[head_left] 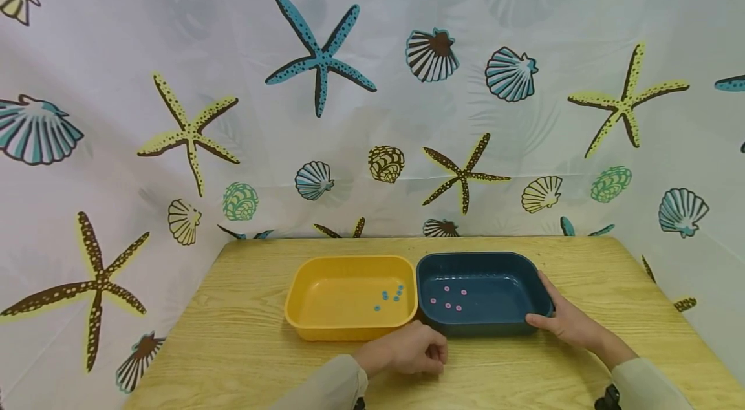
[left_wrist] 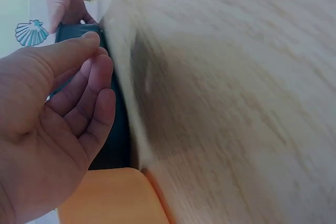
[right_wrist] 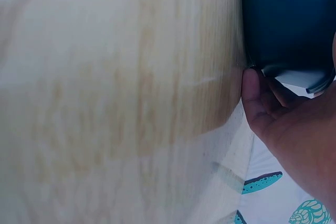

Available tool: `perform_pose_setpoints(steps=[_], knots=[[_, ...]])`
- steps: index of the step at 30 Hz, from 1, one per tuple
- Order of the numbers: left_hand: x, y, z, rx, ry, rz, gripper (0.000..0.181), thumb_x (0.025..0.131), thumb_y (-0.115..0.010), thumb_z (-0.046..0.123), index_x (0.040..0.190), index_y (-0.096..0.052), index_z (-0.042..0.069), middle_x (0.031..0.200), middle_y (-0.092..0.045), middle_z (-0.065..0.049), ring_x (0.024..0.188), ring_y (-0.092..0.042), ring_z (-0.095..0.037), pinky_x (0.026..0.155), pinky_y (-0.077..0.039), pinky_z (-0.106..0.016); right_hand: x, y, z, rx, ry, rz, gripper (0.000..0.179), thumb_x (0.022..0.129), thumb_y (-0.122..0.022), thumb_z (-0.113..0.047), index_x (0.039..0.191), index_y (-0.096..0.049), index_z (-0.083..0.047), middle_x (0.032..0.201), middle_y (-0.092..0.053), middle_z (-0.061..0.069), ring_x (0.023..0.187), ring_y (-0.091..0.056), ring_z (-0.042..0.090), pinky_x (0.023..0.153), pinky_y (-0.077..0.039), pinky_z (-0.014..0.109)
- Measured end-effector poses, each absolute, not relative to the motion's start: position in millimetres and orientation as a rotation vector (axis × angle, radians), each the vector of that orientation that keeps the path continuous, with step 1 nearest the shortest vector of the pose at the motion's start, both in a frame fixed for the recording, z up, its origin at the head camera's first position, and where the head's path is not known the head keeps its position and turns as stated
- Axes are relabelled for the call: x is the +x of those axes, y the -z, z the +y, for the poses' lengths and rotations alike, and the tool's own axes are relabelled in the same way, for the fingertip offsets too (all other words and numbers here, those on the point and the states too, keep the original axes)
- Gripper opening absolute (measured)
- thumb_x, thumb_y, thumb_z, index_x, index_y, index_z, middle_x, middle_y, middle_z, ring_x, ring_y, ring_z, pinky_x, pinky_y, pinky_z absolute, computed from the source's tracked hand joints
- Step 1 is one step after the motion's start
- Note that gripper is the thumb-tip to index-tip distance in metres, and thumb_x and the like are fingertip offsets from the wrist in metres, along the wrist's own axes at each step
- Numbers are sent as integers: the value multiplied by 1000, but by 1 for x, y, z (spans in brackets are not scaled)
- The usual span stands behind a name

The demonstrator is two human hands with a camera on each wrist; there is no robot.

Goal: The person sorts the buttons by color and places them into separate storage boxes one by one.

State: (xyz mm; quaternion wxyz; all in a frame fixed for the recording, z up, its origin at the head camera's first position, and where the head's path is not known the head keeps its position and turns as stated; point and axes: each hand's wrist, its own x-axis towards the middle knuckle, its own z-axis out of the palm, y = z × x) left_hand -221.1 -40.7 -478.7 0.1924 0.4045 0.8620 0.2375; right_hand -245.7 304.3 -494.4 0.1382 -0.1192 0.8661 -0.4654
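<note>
Side by side stand a yellow plastic tray (head_left: pixel 326 332) and a dark blue tray (head_left: pixel 477 328). Several small blue ring-like pieces (head_left: pixel 385 296) lie in the right half of the yellow one. In the left half of the blue tray are several small pink ring-like pieces (head_left: pixel 448 305). My left hand (head_left: pixel 407 348) is just in front of where the trays meet, fingers loosely curled; the left wrist view shows nothing in it. My right hand (head_left: pixel 567 319) holds the blue tray by its right end, thumb at the near corner. Some right fingers are hidden in the right wrist view.
Both trays stand on a wood-grain table (head_left: pixel 233 352). A white cloth (head_left: pixel 372 132) printed with starfish and shells hangs behind the table and along both sides.
</note>
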Motion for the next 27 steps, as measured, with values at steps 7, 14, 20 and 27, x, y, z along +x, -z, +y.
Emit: perform_pose_setpoints(steps=[7,14,20,27], knots=[[-222,471,-40,1136,-777,2392,6,87,-68,13,83,-66,16,72,-58,15,64,-52,3,61,-46,-14,-246,494,304,-350,1349,2502,98,94,-61,-27,149,17,-9,151,16,29,132,-2,57,99,-24,65],[-225,460,-41,1117,-892,2394,4,88,-66,12,87,-69,12,73,-59,15,66,-54,2,64,-47,-15,-245,492,303,-361,1347,2504,97,94,-61,-26,149,17,-9,150,16,30,132,-2,57,99,-24,65],[-229,452,-42,1028,-998,2391,3,89,-67,11,87,-70,11,76,-61,13,69,-55,-1,66,-48,-17,-245,492,303,-356,1351,2500,98,94,-61,-27,149,18,-9,150,16,30,132,-1,57,99,-23,66],[-240,441,-43,958,-1037,2414,5,89,-67,12,90,-70,9,77,-62,11,69,-57,-5,64,-48,-19,-246,494,304,-348,1358,2495,99,93,-62,-27,149,18,-9,150,16,30,132,-2,58,99,-23,66]])
